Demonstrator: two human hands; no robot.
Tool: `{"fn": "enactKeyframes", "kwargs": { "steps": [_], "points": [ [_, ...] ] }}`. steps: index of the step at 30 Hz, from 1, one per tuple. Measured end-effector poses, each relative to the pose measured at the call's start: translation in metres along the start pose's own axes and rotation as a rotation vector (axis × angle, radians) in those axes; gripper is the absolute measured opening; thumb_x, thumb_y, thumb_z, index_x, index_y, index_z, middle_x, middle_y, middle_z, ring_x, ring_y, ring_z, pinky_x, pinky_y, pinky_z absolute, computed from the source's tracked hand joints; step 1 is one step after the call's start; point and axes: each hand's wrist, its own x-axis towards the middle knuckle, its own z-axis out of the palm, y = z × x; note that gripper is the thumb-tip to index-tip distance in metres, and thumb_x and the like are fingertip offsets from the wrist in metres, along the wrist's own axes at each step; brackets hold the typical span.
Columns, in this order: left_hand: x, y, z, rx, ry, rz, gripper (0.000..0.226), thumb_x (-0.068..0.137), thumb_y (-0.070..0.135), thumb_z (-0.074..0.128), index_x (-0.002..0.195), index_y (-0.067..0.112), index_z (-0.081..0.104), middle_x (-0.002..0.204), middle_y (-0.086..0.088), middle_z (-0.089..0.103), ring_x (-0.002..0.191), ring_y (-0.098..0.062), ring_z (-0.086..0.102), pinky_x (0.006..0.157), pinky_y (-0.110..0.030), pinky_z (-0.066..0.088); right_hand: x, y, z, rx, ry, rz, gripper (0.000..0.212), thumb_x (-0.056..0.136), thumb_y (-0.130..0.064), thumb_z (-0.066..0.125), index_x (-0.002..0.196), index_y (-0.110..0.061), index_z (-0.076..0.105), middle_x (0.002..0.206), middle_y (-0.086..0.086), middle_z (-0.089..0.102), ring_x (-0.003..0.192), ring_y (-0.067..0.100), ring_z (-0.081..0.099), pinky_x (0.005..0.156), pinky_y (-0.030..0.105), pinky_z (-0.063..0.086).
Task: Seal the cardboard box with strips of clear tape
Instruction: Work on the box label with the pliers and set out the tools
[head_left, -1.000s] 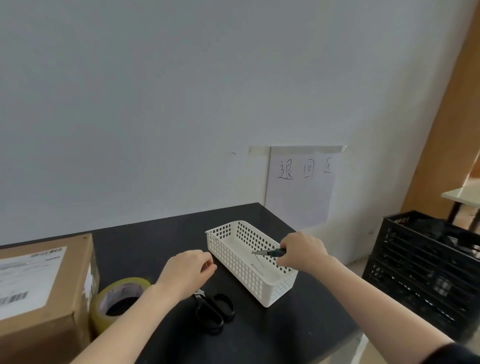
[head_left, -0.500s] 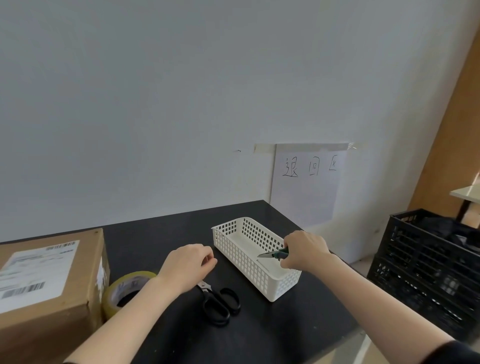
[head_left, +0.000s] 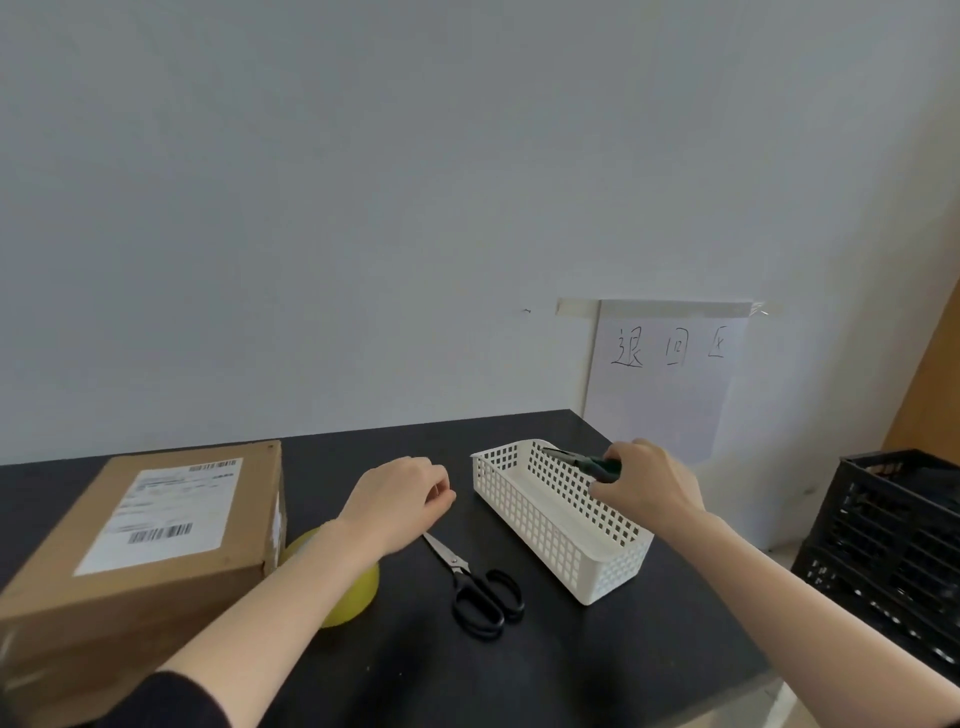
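A brown cardboard box (head_left: 150, 587) with a white shipping label lies at the left of the black table (head_left: 405, 670). Right beside it sits a yellowish roll of tape (head_left: 353, 597), mostly hidden under my left forearm. Black-handled scissors (head_left: 475, 584) lie closed in the middle of the table. My left hand (head_left: 400, 499) hovers over the table just above the scissors' tip, fingers curled with nothing in them. My right hand (head_left: 647, 486) grips a small green-handled tool with a metal tip (head_left: 582, 461) over the far wall of the white basket (head_left: 524, 512).
A black plastic crate (head_left: 883, 551) stands on the floor to the right of the table. A paper sheet with handwriting (head_left: 665, 379) is taped to the grey wall behind the table's right corner. The table's right edge runs close by the basket.
The view has swung left and down, so the box shows more fully. My right hand has lifted the green-handled tool slightly toward the basket's far rim. My left hand stays curled above the scissors.
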Motion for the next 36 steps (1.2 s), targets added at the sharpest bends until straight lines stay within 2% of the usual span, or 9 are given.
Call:
{"fn": "enactKeyframes", "kwargs": {
  "steps": [6,11,13,16,20,24,28,33,36],
  "points": [
    [-0.015,-0.028,-0.029,0.037,0.085,-0.008,0.022,0.096,0.04,0.047,0.104,0.028,0.064,0.106,0.014,0.058,0.092,-0.004,0.054,0.072,-0.026,0.051,-0.001,-0.03,0.001,0.134,0.056,-0.038,0.023,0.074,-0.041,0.062,0.096,-0.032,0.064,0.09,-0.009,0.057,0.075,0.014,0.058,0.055,0.025,0.039],
    [-0.034,-0.053,-0.055,0.061,0.14,-0.056,0.022,0.095,0.04,0.049,0.108,0.028,0.063,0.11,0.014,0.06,0.094,-0.005,0.056,0.066,-0.02,0.046,-0.004,-0.067,0.004,0.193,0.07,-0.096,0.028,0.073,-0.043,0.06,0.098,-0.033,0.065,0.093,-0.01,0.058,0.081,0.016,0.059,0.069,0.032,0.05],
    [-0.043,-0.063,-0.063,0.066,0.15,-0.076,0.023,0.095,0.039,0.051,0.109,0.027,0.064,0.112,0.012,0.061,0.094,-0.006,0.057,0.07,-0.021,0.05,-0.007,-0.084,0.005,0.209,0.072,-0.119,0.028,0.073,-0.043,0.061,0.098,-0.033,0.066,0.094,-0.01,0.058,0.083,0.017,0.058,0.069,0.031,0.048],
    [-0.058,-0.076,-0.077,0.086,0.153,-0.108,0.024,0.096,0.038,0.05,0.11,0.025,0.064,0.112,0.011,0.061,0.091,-0.004,0.054,0.069,-0.016,0.044,-0.011,-0.111,0.007,0.229,0.07,-0.159,0.026,0.074,-0.041,0.062,0.098,-0.031,0.066,0.095,-0.011,0.058,0.084,0.016,0.057,0.065,0.029,0.041],
    [-0.083,-0.096,-0.095,0.115,0.146,-0.167,0.024,0.097,0.038,0.048,0.109,0.025,0.064,0.111,0.011,0.061,0.096,-0.007,0.056,0.069,-0.019,0.042,-0.018,-0.145,0.015,0.327,0.009,-0.226,0.029,0.075,-0.039,0.064,0.101,-0.028,0.065,0.098,-0.008,0.059,0.085,0.014,0.055,0.062,0.025,0.039],
    [-0.11,-0.118,-0.11,0.143,0.139,-0.213,0.026,0.098,0.04,0.046,0.113,0.028,0.064,0.118,0.015,0.06,0.101,-0.004,0.057,0.073,-0.014,0.044,-0.029,-0.18,0.025,0.401,-0.072,-0.303,0.037,0.076,-0.048,0.067,0.107,-0.027,0.063,0.101,-0.007,0.057,0.091,0.012,0.054,0.072,0.028,0.044],
    [-0.138,-0.14,-0.125,0.137,0.129,-0.306,0.027,0.098,0.036,0.045,0.118,0.027,0.061,0.121,0.014,0.059,0.105,-0.006,0.057,0.081,-0.022,0.048,-0.043,-0.215,0.035,0.459,-0.138,-0.369,0.046,0.074,-0.058,0.07,0.107,-0.028,0.062,0.099,-0.006,0.056,0.087,0.011,0.054,0.066,0.025,0.039],
    [-0.172,-0.166,-0.135,0.15,0.094,-0.374,0.027,0.1,0.03,0.044,0.121,0.028,0.061,0.12,0.012,0.058,0.107,-0.007,0.055,0.083,-0.024,0.048,-0.057,-0.252,0.047,0.523,-0.209,-0.423,0.051,0.073,-0.057,0.073,0.111,-0.026,0.06,0.101,-0.005,0.056,0.087,0.009,0.054,0.063,0.02,0.041],
    [-0.187,-0.178,-0.137,0.138,0.046,-0.397,0.033,0.101,0.02,0.039,0.126,0.029,0.06,0.125,0.013,0.058,0.113,-0.008,0.052,0.089,-0.027,0.048,-0.064,-0.269,0.053,0.521,-0.247,-0.454,0.053,0.072,-0.057,0.073,0.113,-0.026,0.059,0.103,-0.005,0.056,0.088,0.008,0.055,0.067,0.021,0.046]
  ]
}}
